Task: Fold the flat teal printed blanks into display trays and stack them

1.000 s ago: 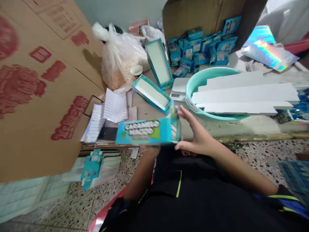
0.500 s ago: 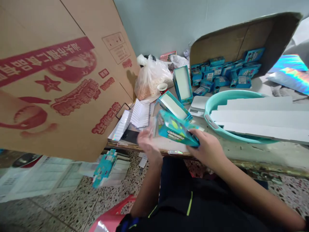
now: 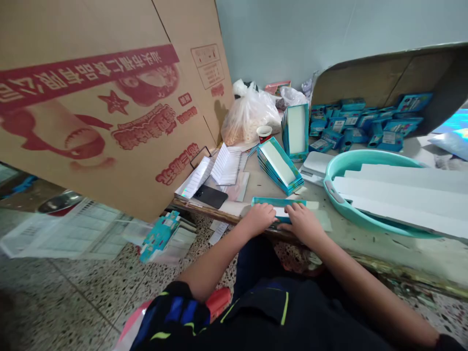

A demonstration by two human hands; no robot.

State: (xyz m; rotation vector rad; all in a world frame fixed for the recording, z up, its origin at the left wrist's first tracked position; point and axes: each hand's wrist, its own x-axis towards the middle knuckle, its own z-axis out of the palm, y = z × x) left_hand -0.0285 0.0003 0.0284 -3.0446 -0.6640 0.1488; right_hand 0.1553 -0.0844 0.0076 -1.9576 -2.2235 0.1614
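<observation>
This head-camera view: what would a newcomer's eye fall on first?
A big tan cardboard sheet printed in red fills the left side. At the far right of the pale work bench, small turquoise cartons lie heaped behind a round mint-green plastic basin holding long white card strips. In the middle, the left hand and the right hand rest on a flat turquoise-edged carton.

My left hand (image 3: 259, 219) and right hand (image 3: 302, 223) lie on a flat cardboard carton (image 3: 278, 202) at the near edge of a wooden table (image 3: 204, 208). At two o'clock, a round plastic basin (image 3: 340, 168) holds long paperboard strips (image 3: 398, 195). At twelve, a stack of open cardboard trays (image 3: 280, 165) stands before a knotted plastic bag (image 3: 250, 114). At ten, a large cardboard sheet (image 3: 109, 97) leans.
</observation>
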